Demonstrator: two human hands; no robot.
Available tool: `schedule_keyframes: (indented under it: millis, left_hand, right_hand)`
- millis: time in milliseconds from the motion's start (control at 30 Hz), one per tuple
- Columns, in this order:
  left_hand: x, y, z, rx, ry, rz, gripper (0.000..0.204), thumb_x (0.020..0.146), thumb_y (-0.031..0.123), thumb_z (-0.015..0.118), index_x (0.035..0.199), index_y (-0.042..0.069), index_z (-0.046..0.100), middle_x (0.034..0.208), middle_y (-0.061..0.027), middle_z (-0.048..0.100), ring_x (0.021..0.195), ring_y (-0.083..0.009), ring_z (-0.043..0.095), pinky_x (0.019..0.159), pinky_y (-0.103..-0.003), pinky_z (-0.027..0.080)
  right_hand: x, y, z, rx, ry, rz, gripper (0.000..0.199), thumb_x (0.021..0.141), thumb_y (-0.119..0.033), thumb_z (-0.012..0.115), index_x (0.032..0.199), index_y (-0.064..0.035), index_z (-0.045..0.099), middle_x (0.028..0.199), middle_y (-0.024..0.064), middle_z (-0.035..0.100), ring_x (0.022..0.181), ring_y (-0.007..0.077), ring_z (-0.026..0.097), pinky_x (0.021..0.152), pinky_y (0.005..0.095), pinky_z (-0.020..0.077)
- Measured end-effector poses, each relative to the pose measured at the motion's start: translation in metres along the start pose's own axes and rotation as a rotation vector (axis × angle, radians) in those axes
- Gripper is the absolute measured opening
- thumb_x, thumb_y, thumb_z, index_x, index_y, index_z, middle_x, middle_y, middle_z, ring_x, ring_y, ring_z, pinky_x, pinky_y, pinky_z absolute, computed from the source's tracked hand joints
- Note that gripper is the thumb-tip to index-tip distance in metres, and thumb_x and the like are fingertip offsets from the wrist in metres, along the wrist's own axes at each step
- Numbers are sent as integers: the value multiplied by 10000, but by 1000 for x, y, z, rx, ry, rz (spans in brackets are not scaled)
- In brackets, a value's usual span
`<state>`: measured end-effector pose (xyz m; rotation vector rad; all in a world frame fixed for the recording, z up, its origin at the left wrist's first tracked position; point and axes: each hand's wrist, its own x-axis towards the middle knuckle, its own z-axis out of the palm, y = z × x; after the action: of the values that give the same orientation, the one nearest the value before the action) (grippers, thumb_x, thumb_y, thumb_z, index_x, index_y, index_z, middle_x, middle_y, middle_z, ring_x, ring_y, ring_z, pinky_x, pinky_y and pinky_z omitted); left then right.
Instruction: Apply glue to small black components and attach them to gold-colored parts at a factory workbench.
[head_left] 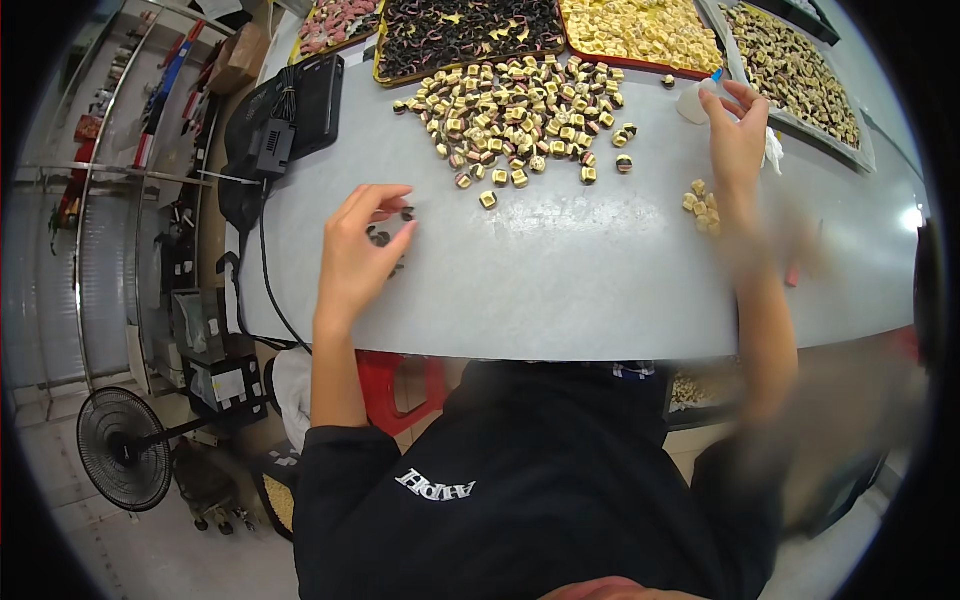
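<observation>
My left hand (355, 250) hovers low over the left of the grey table, thumb and fingers curved apart. Small dark pieces (378, 237) lie under and between its fingers; one sits close to the fingertips, and I cannot tell if they touch it. My right hand (738, 140) reaches to the far right with fingers spread, beside a small white container (692, 103) whose side the thumb overlaps. Close to its wrist is a little group of pale yellow pieces (702, 207). A large pile of small yellow-and-dark blocks (520, 115) spreads across the table beyond both hands.
Along the far edge stand trays of dark pieces (470, 35), yellow pieces (640, 35) and finished-looking blocks (800, 75). A black device with a cable (305, 105) lies at the far left. White crumpled tissue (773, 150) is by the right wrist. A red stool (400, 390) stands below the table.
</observation>
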<state>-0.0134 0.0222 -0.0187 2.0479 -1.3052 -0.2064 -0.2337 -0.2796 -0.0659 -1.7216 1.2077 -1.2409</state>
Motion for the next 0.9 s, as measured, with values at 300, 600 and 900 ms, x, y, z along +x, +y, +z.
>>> schedule_keyframes:
  millis: [300, 600, 900]
  left_hand:
    - [-11, -6, -34, 128, -61, -90, 333, 676, -51, 674, 992, 17, 595, 838, -86, 599, 751, -188, 600, 716, -278, 497]
    - [-3, -11, -45, 81, -47, -198, 259, 662, -55, 696, 896, -14, 594, 830, -90, 611, 738, -167, 619, 707, -257, 512]
    - [2, 13, 5, -286, 9, 28, 252, 660, -82, 683, 886, -9, 598, 834, -68, 604, 751, -139, 614, 716, -250, 505]
  right_hand:
    - [5, 5, 0, 34, 15, -18, 456, 778, -236, 681, 1105, 11, 480, 1125, 127, 509, 1042, 203, 499, 871, 318, 406]
    - [-1, -8, -2, -49, 137, -23, 386, 807, -201, 638, 1085, 14, 479, 1154, 144, 479, 1002, 218, 497, 857, 328, 413]
    - [-38, -44, 4, 348, -238, -750, 199, 825, -47, 608, 990, -5, 505, 1016, 124, 559, 848, 171, 538, 732, 259, 440]
